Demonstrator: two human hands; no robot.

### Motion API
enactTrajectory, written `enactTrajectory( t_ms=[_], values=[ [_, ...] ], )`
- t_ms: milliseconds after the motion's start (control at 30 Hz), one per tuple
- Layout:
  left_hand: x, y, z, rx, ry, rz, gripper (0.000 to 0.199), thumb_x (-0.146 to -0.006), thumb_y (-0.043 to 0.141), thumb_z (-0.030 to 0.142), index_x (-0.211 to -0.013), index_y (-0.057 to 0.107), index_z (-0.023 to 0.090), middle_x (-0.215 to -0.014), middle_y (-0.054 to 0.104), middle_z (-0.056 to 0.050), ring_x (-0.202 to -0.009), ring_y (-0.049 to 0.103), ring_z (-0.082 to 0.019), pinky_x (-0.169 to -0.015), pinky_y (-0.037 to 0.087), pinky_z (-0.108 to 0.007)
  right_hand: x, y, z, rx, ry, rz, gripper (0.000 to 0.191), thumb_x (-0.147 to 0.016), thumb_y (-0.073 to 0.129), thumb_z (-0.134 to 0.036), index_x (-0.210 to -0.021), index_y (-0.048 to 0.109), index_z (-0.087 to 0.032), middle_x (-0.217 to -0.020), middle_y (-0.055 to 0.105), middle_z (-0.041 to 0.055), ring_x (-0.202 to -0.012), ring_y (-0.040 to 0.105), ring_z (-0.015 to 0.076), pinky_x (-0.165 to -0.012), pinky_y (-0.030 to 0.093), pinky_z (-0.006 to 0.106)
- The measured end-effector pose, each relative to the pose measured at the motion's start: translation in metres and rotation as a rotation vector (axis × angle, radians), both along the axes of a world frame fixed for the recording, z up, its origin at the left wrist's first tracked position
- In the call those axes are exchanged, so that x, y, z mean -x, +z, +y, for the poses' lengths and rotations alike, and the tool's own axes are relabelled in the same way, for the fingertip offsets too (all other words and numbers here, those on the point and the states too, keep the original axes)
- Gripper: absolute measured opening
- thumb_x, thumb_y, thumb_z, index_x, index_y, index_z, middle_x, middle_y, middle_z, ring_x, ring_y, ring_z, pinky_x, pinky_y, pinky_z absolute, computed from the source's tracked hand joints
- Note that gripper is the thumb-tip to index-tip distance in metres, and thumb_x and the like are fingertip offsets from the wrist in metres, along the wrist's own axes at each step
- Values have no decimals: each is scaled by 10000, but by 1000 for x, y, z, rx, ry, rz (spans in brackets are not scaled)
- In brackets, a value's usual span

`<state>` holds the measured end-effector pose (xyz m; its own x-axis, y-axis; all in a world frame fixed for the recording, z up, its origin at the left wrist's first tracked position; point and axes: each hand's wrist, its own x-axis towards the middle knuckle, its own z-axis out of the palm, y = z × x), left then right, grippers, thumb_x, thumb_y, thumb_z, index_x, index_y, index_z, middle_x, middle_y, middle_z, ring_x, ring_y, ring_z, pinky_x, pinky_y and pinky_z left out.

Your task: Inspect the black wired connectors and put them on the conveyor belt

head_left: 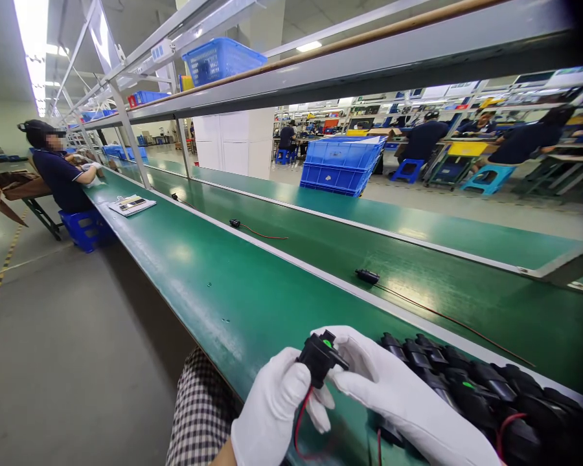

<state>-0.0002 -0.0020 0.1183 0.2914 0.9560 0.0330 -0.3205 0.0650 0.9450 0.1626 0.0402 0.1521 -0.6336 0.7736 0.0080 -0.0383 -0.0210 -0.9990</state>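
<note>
Left hand (272, 398) pinches a black part (317, 360) between gloved fingers while the right hand (376, 375) clasps its other side.

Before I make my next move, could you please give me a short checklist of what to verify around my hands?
1. Gloves on both hands: ok, both white.
2. Left hand holding the black pump-like unit: ok, thumb and fingers are around it.
3. Right hand gripping firmly: cannot tell; its fingers are at the unit's side.
4. Green mark visible: ok, it faces up.
5. Red wire free along its whole length: cannot tell; it hangs below the unit and blurs.
6. Pile of black units clear of the right forearm: cannot tell; they overlap in this view.
</note>
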Motion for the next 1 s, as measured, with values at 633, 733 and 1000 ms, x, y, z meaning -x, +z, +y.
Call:
enactTrajectory(
  t_ms=[633,733,1000],
  values=[
    [-11,-13,2,720,-632,-850,482,-924,362,519,-643,550,175,-379,430,77,-214,99,-35,-309,152,-207,-2,-3,0,-77,-8,-194,464,-803,631,-527,-1148,591,-221,-1056,615,50,-1000,552,251,-890,446,377],
    [-21,-21,4,555,-376,-494,562,-899,336,619,-651,562,168,-428,513,22,-254,327,-75,-364,326,-227,-7,9,-2,-124,-77,-219,426,-777,635,-504,-1071,610,-195,-1020,634,56,-967,582,253,-854,483,363],
    [1,-112,26,-196,479,822,477,-931,395,512,-1213,578,173,-1276,594,-140,-1218,517,-289,-1057,377,-527,-139,94,82,-1022,-1125,-1413,353,-919,529,-336,-1227,535,-164,-1205,598,135,-1089,566,276,-896,461,355]
  ],
)
